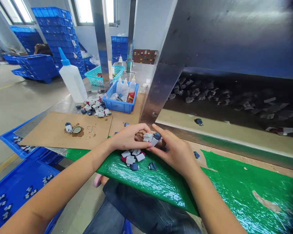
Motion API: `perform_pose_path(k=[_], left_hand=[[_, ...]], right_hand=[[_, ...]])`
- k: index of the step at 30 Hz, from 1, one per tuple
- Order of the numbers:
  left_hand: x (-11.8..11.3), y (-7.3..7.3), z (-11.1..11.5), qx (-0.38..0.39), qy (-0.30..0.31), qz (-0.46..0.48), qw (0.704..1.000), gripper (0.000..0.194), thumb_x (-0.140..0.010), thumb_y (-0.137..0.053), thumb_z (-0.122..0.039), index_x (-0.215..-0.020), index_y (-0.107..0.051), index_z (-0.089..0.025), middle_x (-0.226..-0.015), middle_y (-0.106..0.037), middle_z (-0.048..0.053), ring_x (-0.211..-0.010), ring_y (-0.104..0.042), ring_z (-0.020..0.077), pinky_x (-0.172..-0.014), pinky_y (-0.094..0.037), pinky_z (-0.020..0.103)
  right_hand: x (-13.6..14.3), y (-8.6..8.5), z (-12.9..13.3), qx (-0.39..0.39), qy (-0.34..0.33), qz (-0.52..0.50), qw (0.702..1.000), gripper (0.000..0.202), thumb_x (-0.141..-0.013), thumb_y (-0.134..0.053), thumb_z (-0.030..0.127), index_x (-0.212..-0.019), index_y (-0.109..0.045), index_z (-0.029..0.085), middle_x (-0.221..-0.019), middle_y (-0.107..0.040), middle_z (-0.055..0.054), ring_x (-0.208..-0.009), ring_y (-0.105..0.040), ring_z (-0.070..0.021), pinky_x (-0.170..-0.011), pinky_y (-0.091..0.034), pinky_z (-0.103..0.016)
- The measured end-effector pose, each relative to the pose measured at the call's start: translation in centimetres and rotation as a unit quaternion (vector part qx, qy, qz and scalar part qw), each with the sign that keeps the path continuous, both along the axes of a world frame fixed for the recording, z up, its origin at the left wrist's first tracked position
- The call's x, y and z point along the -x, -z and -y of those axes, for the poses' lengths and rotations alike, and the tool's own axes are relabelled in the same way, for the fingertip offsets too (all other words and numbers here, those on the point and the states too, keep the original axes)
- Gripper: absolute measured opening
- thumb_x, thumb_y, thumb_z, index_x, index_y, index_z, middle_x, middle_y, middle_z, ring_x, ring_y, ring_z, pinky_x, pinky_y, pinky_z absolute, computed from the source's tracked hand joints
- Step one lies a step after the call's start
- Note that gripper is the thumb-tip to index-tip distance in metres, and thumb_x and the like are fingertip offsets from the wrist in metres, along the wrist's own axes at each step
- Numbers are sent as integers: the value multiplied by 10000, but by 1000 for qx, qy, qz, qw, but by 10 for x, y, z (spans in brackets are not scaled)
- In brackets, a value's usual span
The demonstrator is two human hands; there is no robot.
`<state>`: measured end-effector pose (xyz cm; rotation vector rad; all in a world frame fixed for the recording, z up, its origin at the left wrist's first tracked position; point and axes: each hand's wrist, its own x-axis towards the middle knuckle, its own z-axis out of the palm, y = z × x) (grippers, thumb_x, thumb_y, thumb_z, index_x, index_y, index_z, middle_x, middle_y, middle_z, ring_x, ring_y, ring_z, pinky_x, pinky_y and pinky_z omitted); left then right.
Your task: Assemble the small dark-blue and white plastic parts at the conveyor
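Over the green table cover (127, 169), both hands meet around small white plastic pieces. My left hand (128, 136) pinches a white plastic piece (147, 137) between thumb and curled fingers. My right hand (178, 149) holds a white piece with a dark blue part (157, 136) against it; its index finger is raised. Just below the hands lies a pile of white and dark red plastic pieces (130, 160). Two dark blue parts, one of them apart (152, 166), rest by the pile. Fingers partly hide how the held pieces fit together.
Left on cardboard (46, 130) stand a small glue-stained cap (77, 130) and a white-blue piece (68, 127). Behind are a pile of pieces (95, 105), a large squeeze bottle (73, 81) and a blue basket (119, 105). A metal housing (224, 39) overhangs the right; a blue bin (17, 182) sits lower left.
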<state>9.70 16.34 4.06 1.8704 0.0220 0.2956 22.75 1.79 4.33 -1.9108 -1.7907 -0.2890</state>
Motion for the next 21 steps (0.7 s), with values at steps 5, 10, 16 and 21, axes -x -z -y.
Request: perform_pose_path(k=[5,10,16,21], left_hand=[[0,1,-1,2,8,3,1000,280,-735,-652,-285,-915,-468,-174,-729,-565,-23,-669,-569,108,-586,-455,209],[0,-1,0,29,9,7,1000,266,-743,-646,-272,-916,-475,-164,-766,-576,-3,-726,-581,120,-629,-468,226],[-1,-2,1,46,9,2,999,260,-740,-644,-269,-903,-473,-162,-747,-575,-4,-708,-584,123,-613,-465,228],[0,-1,1,30,5,1,1000,257,-743,-640,-279,-909,-473,-174,-760,-567,-7,-720,-577,126,-621,-469,229]], right_hand=[[1,0,0,-20,-20,-13,1000,520,-811,-576,388,-1281,-439,213,-972,-663,-65,-674,-634,-173,-605,-526,-293],[1,2,-1,-40,-24,-25,999,430,-831,-551,387,-1201,-501,176,-992,-679,-97,-711,-658,-196,-626,-538,-317],[1,4,-1,-38,-25,-19,999,433,-844,-529,387,-1221,-484,178,-1094,-652,-120,-870,-657,-237,-699,-542,-350],[2,2,-1,-44,-29,-21,998,417,-844,-523,403,-1198,-497,183,-1052,-667,-106,-763,-665,-209,-641,-541,-317]])
